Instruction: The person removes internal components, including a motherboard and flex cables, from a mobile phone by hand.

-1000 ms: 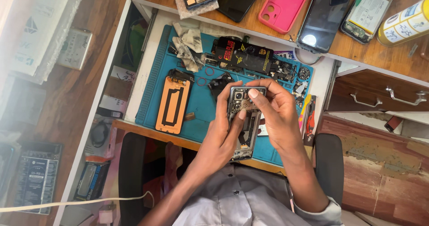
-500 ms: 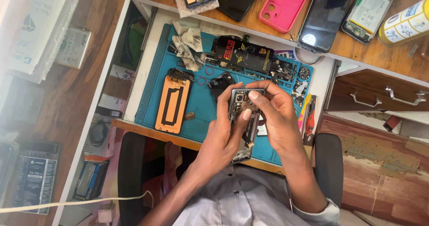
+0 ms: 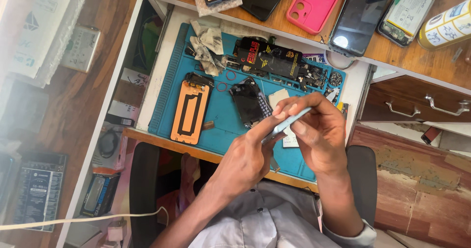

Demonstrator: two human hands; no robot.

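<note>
Over the near edge of the blue work mat (image 3: 221, 115) on a white desk with wooden trim, both the left hand (image 3: 248, 162) and right hand (image 3: 319, 135) pinch a thin phone frame (image 3: 286, 125) edge-on, an orange-backed screen panel (image 3: 190, 111) lying at the mat's left.

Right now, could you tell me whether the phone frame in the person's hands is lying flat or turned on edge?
On edge: the phone frame shows only its thin side, pinched between left hand and right hand.
</note>
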